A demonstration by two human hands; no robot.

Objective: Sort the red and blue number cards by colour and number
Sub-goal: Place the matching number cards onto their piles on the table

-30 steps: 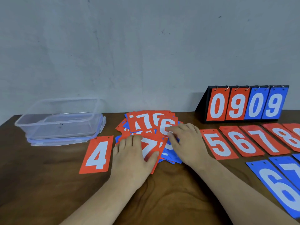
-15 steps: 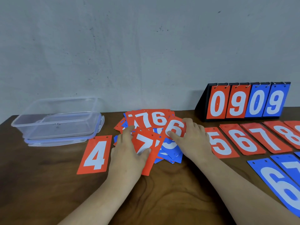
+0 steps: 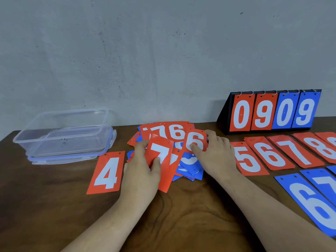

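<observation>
**Two red cards lifted, both homes lie to the right**

The left hand (image 3: 140, 171) pinches a red 7 card (image 3: 161, 155), thumb on its face near the lower part of the numeral and fingers curled behind its left edge. The card stands tipped up off the mixed pile (image 3: 189, 166), long axis running away from the person and leaning a little right. The right hand (image 3: 216, 157) has a narrow grip on a red 6 card (image 3: 196, 140), thumb pressed on the face and fingers wrapped over the far right edge. That card is raised at the pile's right side.

Both cards belong in the red row on the desk (image 3: 181, 215), which lies rightward of both hands. The laid 6 (image 3: 271, 155) sits just past the red 5 (image 3: 249, 160), and the laid 7 (image 3: 296, 151) is one place further. These cards slant, far ends leaning left. The right hand is plainly nearer; its card needs a short carry over the 5. I reckon the left hand's 7 faces a longer crossing, past the right arm.
</observation>
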